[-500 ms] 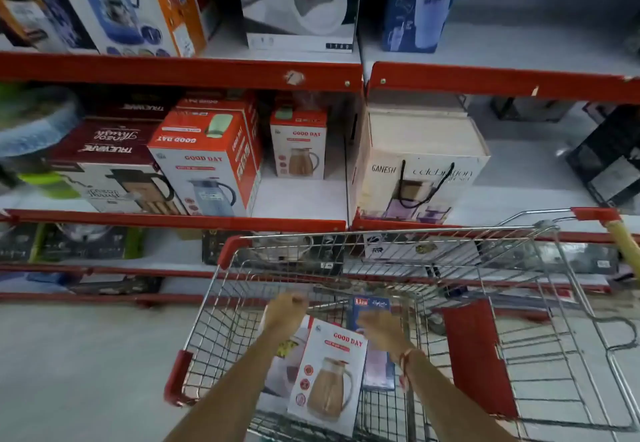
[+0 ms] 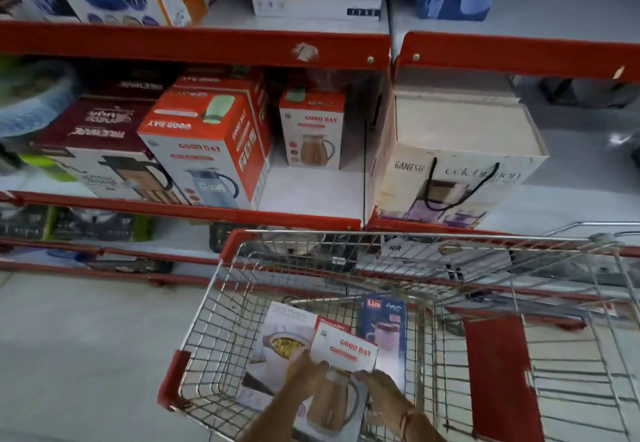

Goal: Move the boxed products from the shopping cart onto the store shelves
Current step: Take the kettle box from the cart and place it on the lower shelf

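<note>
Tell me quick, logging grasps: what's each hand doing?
Left hand: gripping the Good Day box.
Right hand: gripping the same box.

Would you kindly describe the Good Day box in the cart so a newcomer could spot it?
Look inside the red-trimmed shopping cart. The Good Day box lies between both hands, atop a casserole box. Its neighbour is a blue Liza box.

pale tiled floor (image 2: pixel 86 355) (dim, bluish light)
</note>
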`<control>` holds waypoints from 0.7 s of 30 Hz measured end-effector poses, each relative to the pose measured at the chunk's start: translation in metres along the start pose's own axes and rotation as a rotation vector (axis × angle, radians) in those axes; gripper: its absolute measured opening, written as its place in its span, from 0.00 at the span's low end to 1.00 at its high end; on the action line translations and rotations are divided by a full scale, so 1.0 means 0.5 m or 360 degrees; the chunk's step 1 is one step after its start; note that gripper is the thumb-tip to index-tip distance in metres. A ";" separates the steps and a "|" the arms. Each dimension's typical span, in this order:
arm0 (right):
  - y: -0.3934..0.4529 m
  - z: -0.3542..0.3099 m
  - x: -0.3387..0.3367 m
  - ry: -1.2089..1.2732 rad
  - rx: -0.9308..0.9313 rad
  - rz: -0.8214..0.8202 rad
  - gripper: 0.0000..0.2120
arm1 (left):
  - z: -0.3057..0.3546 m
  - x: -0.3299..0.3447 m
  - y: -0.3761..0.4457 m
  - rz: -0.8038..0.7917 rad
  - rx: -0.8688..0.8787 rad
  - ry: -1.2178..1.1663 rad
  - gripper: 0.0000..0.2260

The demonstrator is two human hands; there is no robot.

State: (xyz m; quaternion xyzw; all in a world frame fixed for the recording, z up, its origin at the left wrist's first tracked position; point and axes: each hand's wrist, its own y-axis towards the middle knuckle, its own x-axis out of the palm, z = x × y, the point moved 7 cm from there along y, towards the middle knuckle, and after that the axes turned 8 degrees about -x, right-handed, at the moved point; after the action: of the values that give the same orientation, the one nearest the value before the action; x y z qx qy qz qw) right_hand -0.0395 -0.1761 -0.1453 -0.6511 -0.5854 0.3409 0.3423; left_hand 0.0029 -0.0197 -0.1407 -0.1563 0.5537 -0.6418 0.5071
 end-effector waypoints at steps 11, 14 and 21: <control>-0.067 -0.106 -0.024 0.0087 -0.0397 0.0011 0.16 | 0.075 -0.092 -0.060 0.0262 0.0274 -0.0008 0.11; -0.095 -0.167 -0.035 -0.0045 -0.0550 0.0111 0.15 | 0.108 -0.147 -0.121 0.0355 0.0382 -0.0190 0.03; -0.207 -0.362 -0.017 -0.0192 -0.1176 0.0142 0.11 | 0.210 -0.257 -0.248 0.0500 0.0782 -0.0569 0.12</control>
State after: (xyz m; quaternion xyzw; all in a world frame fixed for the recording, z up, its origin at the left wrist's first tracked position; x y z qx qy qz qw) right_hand 0.0579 -0.1847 0.0388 -0.7342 -0.6591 0.1590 0.0340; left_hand 0.0801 0.0125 0.0490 -0.0523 0.3022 -0.6325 0.7112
